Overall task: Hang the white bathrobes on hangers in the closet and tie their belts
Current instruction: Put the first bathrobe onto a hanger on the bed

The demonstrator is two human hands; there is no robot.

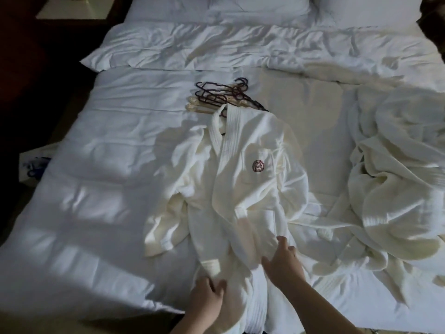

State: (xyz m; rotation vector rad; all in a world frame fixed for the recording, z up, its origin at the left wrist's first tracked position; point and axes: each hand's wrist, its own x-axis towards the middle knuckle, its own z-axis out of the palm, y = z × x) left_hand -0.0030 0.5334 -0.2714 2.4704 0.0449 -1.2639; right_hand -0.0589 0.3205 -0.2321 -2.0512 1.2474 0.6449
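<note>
1. Dim room. A wide bed with a rumpled white duvet fills the view; pillows sit along its head edge, dark floor runs along the left side.
2. A white bathrobe lies spread front-up mid-bed, collar toward the pillows, hem hanging over the foot edge. A red round logo marks its chest pocket.
3. A bundle of hangers, dark and pale ones together, lies just beyond the collar, partly under it.
4. A second bathrobe is heaped toward the right edge.
5. A white bag with blue print sits on the floor beside the left edge.
6. Left hand: at the foot edge, fingers curled into the robe's lower front, gripping cloth.
7. Right hand: fingers spread and fairly straight, resting on the robe's front fold near the waist; not clenched.
</note>
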